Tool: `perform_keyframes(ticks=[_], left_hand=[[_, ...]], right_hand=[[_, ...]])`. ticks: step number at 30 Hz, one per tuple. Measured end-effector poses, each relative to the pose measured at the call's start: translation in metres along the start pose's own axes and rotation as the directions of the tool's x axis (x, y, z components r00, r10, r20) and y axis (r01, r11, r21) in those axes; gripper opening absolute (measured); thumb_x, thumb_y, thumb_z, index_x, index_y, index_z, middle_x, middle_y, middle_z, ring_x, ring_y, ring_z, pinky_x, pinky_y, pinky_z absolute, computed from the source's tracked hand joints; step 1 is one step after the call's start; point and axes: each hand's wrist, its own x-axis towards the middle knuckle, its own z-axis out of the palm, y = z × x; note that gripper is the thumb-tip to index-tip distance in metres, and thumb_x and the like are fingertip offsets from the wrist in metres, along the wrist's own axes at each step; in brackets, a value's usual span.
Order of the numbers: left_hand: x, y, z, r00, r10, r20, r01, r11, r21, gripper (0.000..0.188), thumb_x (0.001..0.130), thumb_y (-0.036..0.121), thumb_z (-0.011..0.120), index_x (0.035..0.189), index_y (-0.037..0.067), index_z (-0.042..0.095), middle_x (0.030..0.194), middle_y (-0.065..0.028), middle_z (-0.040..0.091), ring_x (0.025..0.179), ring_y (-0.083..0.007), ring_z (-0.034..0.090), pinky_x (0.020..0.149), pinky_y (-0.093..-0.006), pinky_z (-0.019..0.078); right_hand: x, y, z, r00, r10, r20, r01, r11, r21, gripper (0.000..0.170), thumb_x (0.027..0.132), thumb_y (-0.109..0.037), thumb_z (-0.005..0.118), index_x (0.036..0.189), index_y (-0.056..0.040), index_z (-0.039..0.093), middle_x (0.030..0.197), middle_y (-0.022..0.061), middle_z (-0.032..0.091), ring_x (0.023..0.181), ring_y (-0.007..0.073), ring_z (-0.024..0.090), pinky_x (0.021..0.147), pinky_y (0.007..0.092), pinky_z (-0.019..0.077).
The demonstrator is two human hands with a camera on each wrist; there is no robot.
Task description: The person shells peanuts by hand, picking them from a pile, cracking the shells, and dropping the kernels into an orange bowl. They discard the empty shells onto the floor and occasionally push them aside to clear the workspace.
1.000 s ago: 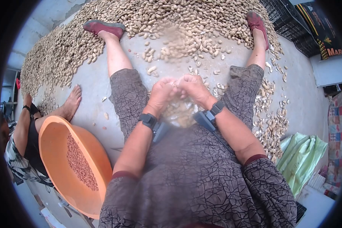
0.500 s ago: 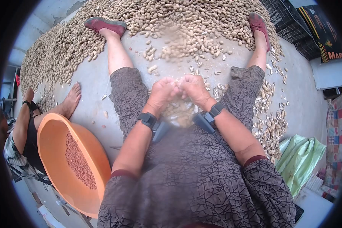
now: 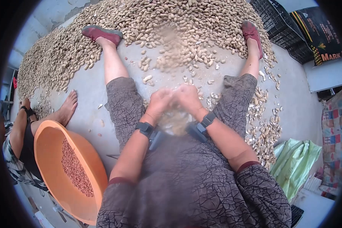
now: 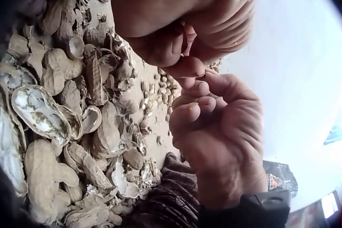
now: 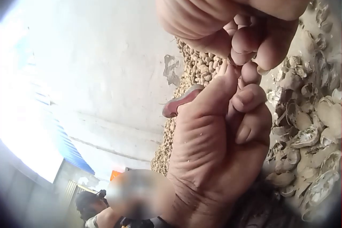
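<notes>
In the head view, the left hand and right hand meet above the lap, fingers curled and tips touching. The left wrist view has the left hand at the top and the right hand below it. Seen from the right wrist, the right hand is above and the left hand below. Both pinch what looks like a small peanut, mostly hidden by the fingertips. Under them lie opened peanut shells, blurred in the head view.
A large heap of peanuts spreads beyond the feet. An orange basin with reddish kernels stands at left beside another person. At right are scattered shells, a green sack and a black crate.
The head view has shifted slightly, so the hands appear a little lower. They stay together at the fingertips and look more blurred.
</notes>
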Motion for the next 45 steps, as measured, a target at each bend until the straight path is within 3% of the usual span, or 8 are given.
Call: perform_keyframes(ticks=[11,14,18,23,32,36,42,45], left_hand=[[0.012,-0.003,-0.012,0.992,-0.118,0.045,0.121,0.988,-0.093,0.009,0.086,0.003,0.047,0.091,0.001,0.054,0.067,-0.0016,0.051,0.049,-0.0057,0.039,0.041,-0.0178,0.0290],[0.014,-0.001,-0.018,0.986,-0.164,-0.010,0.159,0.967,-0.201,0.011,0.088,0.003,0.044,0.093,0.000,0.053,0.067,-0.0014,0.050,0.048,-0.0058,0.039,0.040,-0.0171,0.0281],[0.013,-0.002,-0.021,0.991,-0.137,-0.006,0.129,0.947,-0.294,0.013,0.089,0.002,0.042,0.097,0.000,0.052,0.068,-0.0016,0.051,0.049,-0.0061,0.041,0.040,-0.0167,0.0285],[0.013,-0.001,-0.015,0.983,-0.182,0.028,0.182,0.943,-0.278,0.018,0.087,-0.003,0.043,0.100,-0.002,0.055,0.076,-0.0036,0.057,0.058,-0.0068,0.051,0.046,-0.0158,0.0348],[0.015,-0.006,-0.021,0.977,-0.187,0.100,0.208,0.942,-0.266,0.016,0.088,0.002,0.045,0.098,-0.001,0.058,0.075,-0.0007,0.057,0.056,-0.0047,0.046,0.048,-0.0163,0.0347],[0.012,-0.005,-0.019,0.981,-0.172,0.094,0.191,0.945,-0.266,0.016,0.089,0.004,0.045,0.098,-0.001,0.058,0.073,0.0011,0.055,0.054,-0.0041,0.043,0.047,-0.0161,0.0332],[0.009,-0.006,-0.019,0.985,-0.153,0.077,0.168,0.953,-0.252,0.018,0.090,0.003,0.043,0.099,-0.001,0.058,0.073,0.0008,0.055,0.054,-0.0042,0.043,0.048,-0.0158,0.0336],[0.009,-0.006,-0.018,0.989,-0.126,0.073,0.140,0.962,-0.235,0.019,0.089,0.002,0.042,0.101,-0.002,0.057,0.077,-0.0019,0.058,0.058,-0.0052,0.048,0.049,-0.0161,0.0356]], right_hand=[[0.015,0.006,-0.007,0.984,-0.165,-0.061,0.153,0.973,-0.173,0.016,0.074,-0.012,0.061,0.064,0.0007,0.060,0.055,0.0100,0.057,0.048,0.0136,0.054,0.047,0.0296,0.0445],[0.032,-0.001,-0.032,0.975,-0.080,0.209,0.156,0.912,-0.380,0.018,0.077,-0.017,0.059,0.069,-0.0010,0.062,0.063,0.0153,0.060,0.057,0.0212,0.060,0.054,0.0346,0.0478],[0.058,-0.026,-0.066,0.960,-0.278,-0.033,0.155,0.627,-0.763,0.026,0.080,-0.029,0.055,0.078,-0.0042,0.062,0.081,0.0197,0.063,0.084,0.0382,0.060,0.075,0.0464,0.0456],[0.104,-0.013,-0.119,0.961,-0.182,-0.208,-0.115,0.422,-0.899,0.030,0.080,-0.031,0.057,0.096,-0.0069,0.065,0.092,0.0188,0.065,0.090,0.0347,0.061,0.080,0.0420,0.0470],[0.129,0.022,-0.122,0.969,-0.162,-0.187,-0.141,0.257,-0.956,0.022,0.076,-0.025,0.061,0.087,-0.0067,0.067,0.090,0.0180,0.065,0.089,0.0327,0.062,0.080,0.0420,0.0478],[0.118,0.028,-0.113,0.946,-0.246,-0.212,-0.151,0.245,-0.958,0.019,0.074,-0.023,0.062,0.084,-0.0070,0.068,0.088,0.0174,0.065,0.087,0.0322,0.062,0.078,0.0415,0.0483],[0.106,0.025,-0.110,0.935,-0.289,-0.204,-0.044,0.478,-0.877,0.017,0.072,-0.018,0.062,0.081,-0.0050,0.067,0.086,0.0169,0.065,0.079,0.0297,0.063,0.074,0.0385,0.0492],[0.096,0.019,-0.105,0.950,-0.211,-0.231,0.005,0.749,-0.663,0.018,0.070,-0.013,0.066,0.083,-0.0012,0.065,0.080,0.0122,0.065,0.067,0.0216,0.062,0.066,0.0316,0.0507]])
